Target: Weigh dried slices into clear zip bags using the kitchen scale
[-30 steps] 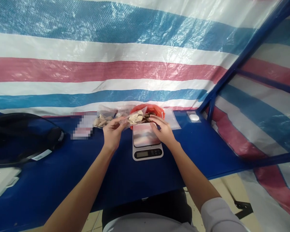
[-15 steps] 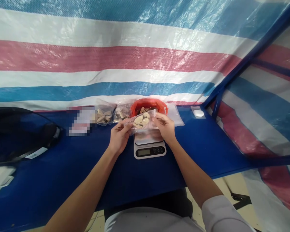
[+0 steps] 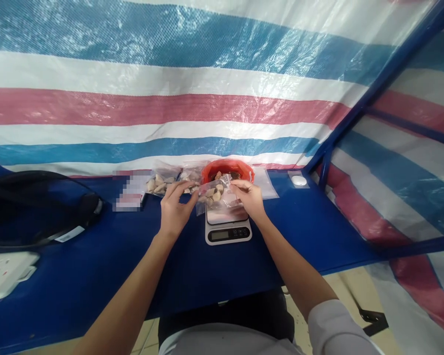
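Note:
My right hand (image 3: 250, 199) pinches the top right corner of a clear plastic zip bag (image 3: 227, 198) holding pale, dried-looking slices (image 3: 213, 194). The bag hangs tilted above a white kitchen scale (image 3: 228, 234) and partly covers its platform. At the bag's left side is my left hand (image 3: 176, 207), its thumb and fingers apart with a gap between them. Its fingertips overlap the filled bags behind. Just beyond the held bag stands a red basket (image 3: 206, 171) with brownish pieces inside; the bag and my right hand hide part of its front.
Two filled clear bags, one at left (image 3: 161, 182) and one nearer the basket (image 3: 192, 175), stand along the striped sheet (image 3: 151, 111). Flat plastic bags (image 3: 268, 185) lie right of the basket. A white oval object (image 3: 299, 181), black headgear (image 3: 85, 209) and a white power strip (image 3: 9, 273) rest on the blue table.
My left hand has let go of the bag's left side and spread its fingers. The slices have bunched up, and the bag hangs from my right hand. The view has tilted slightly upward.

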### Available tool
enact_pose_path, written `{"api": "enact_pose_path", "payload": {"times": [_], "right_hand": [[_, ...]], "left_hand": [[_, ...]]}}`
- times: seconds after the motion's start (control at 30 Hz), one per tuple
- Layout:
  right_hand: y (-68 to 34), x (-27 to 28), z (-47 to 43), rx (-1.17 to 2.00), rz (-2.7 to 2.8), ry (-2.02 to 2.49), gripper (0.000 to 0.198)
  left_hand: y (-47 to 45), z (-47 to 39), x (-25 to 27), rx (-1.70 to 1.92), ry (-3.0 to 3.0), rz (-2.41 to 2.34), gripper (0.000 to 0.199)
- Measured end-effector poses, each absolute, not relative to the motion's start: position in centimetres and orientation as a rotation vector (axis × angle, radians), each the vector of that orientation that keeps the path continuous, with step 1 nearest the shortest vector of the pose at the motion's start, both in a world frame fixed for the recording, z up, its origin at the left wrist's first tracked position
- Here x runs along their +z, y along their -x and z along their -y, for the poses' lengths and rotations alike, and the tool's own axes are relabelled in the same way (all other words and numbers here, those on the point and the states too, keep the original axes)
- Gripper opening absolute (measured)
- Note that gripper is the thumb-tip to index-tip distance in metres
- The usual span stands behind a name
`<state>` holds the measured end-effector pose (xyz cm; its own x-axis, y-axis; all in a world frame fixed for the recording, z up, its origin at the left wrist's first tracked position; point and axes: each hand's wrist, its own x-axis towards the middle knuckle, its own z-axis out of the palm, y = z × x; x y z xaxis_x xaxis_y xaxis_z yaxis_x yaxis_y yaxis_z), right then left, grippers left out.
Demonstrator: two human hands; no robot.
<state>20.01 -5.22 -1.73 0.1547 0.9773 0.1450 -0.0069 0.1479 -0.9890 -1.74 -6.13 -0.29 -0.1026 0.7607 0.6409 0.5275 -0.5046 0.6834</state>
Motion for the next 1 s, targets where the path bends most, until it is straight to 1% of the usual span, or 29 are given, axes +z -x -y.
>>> {"api": "enact_pose_path", "payload": {"times": [0.07,0.2,0.33,0.43,0.53,0.63,0.73,0.87,1.0], "right_hand": [[-19.8,-1.1,5.0,0.996,1.2,1.128,0.036],[-19.2,-0.1,4.3,0.984,1.323,1.063,0.034],[-18.9,0.3,3.1,0.897,1.502,0.982,0.025],[-18.9,0.8,2.4,0.869,1.608,0.956,0.021],[-19.1,1.3,1.9,0.895,1.649,0.962,0.022],[-19.4,1.8,1.5,0.971,1.663,0.947,0.026],[-19.8,2.0,1.0,1.085,1.658,0.931,0.029],[-20.0,2.3,0.3,1.214,1.625,0.953,0.032],[-20.1,2.8,-0.3,1.229,1.571,0.993,0.031]], "left_hand": [[1.0,6.4,0.8,1.576,-2.065,-1.383,0.019],[-0.5,5.9,2.1,1.308,-2.096,-1.222,0.022],[-1.0,4.5,2.7,1.171,-1.933,-1.256,0.024],[-0.9,3.3,3.0,1.129,-1.762,-1.247,0.032],[-0.8,2.4,3.2,1.098,-1.516,-1.158,0.039],[-0.8,1.7,3.2,1.081,-1.373,-1.11,0.041],[-0.7,1.0,3.3,1.031,-1.315,-1.108,0.037],[-0.6,0.0,3.2,0.987,-1.29,-1.089,0.024],[-0.9,-0.6,3.1,1.013,-1.316,-1.082,0.017]]}}
